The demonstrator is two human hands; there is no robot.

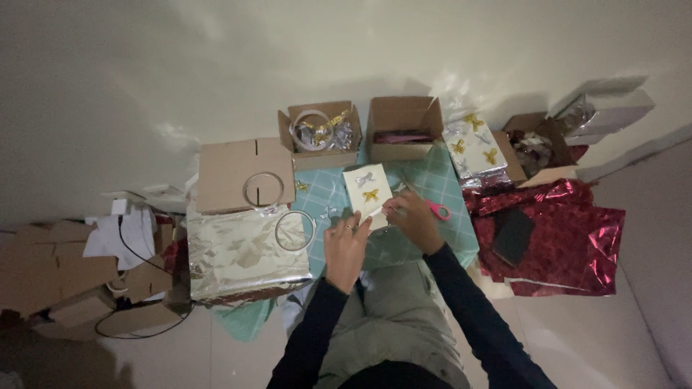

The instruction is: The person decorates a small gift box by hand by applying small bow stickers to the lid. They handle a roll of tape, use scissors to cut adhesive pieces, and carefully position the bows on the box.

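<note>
A small cream wrapped box (367,189) with a silver bow and a gold bow on top lies on a teal checked cloth (432,184). My left hand (346,248) rests flat at the box's near edge, fingers touching it. My right hand (412,216) is closed at the box's right corner; what it pinches is too small to tell. Pink-handled scissors (438,210) lie just right of that hand.
Silver foil paper (241,256) with a tape ring (294,230) lies left. Behind stand a flat cardboard box (234,173), two open cartons (321,133) (402,128), a silver wrapped gift (472,148) and another open box (537,148). Red foil (569,241) lies right. Cardboard scraps (58,266) lie far left.
</note>
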